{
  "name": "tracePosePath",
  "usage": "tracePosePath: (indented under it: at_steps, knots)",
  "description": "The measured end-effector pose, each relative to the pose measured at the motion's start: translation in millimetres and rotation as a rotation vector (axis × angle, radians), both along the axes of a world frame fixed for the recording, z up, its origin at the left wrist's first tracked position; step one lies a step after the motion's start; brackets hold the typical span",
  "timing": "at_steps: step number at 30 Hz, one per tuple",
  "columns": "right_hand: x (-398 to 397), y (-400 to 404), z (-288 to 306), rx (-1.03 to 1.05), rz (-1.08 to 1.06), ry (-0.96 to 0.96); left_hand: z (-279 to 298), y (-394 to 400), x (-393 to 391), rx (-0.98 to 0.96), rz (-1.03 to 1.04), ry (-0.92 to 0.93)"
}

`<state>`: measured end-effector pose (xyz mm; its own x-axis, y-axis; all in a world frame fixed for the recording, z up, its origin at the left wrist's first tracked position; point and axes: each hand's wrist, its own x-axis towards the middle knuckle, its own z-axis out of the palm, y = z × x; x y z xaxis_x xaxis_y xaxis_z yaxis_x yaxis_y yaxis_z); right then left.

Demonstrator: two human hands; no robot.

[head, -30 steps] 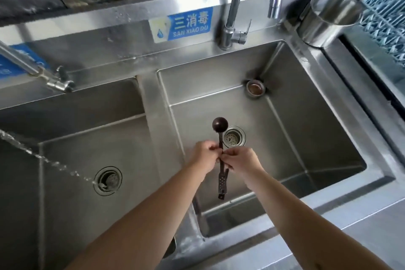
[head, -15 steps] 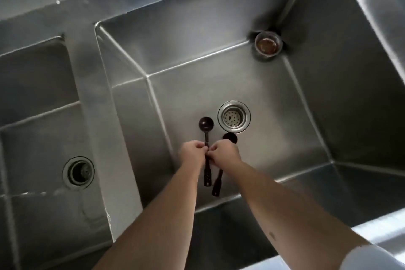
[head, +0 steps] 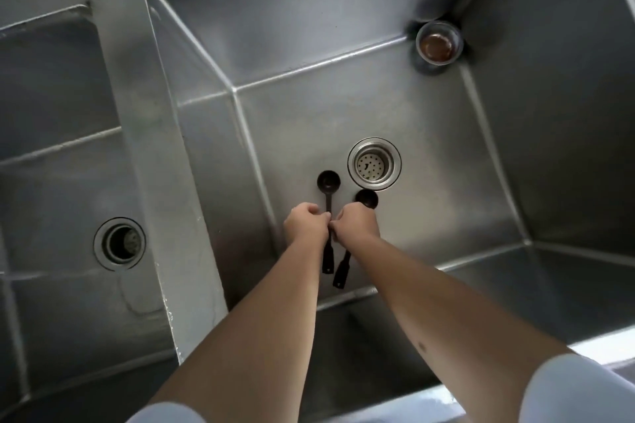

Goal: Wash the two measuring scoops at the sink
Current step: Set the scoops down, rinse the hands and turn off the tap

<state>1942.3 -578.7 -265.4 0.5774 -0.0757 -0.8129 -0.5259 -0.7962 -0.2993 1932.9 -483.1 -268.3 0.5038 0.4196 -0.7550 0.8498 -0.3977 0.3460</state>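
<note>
Two dark measuring scoops are held low over the right basin [head: 343,106] of a steel double sink. My left hand [head: 304,225] grips the handle of the left scoop [head: 328,181], whose round bowl points away from me. My right hand [head: 355,223] grips the right scoop [head: 367,199]; its bowl shows just past my knuckles and its handle end sticks out below my wrist. The two hands touch at the thumbs. Both handles are partly hidden by my fingers.
A drain strainer [head: 374,163] sits in the basin floor just beyond the scoops. An overflow fitting [head: 438,43] is in the far right corner. The left basin has its own drain [head: 119,243], past a steel divider [head: 147,161]. No faucet is in view.
The view has tilted down into the basin, so the faucet and rack are out of frame. The scoops, held together as one a second ago, are now apart, one in each hand.
</note>
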Motion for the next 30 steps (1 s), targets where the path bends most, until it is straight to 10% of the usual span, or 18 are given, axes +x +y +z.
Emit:
tracePosePath:
  at_steps: [11,30]
  knots:
    - [11.2,28.9,182.5,0.120,0.026,-0.427,191.6,73.3,23.4,0.324,-0.793,-0.635]
    - [-73.5,349.2,269.0,0.218,0.817,-0.659,265.3,386.6,-126.2,0.502,-0.436,-0.408]
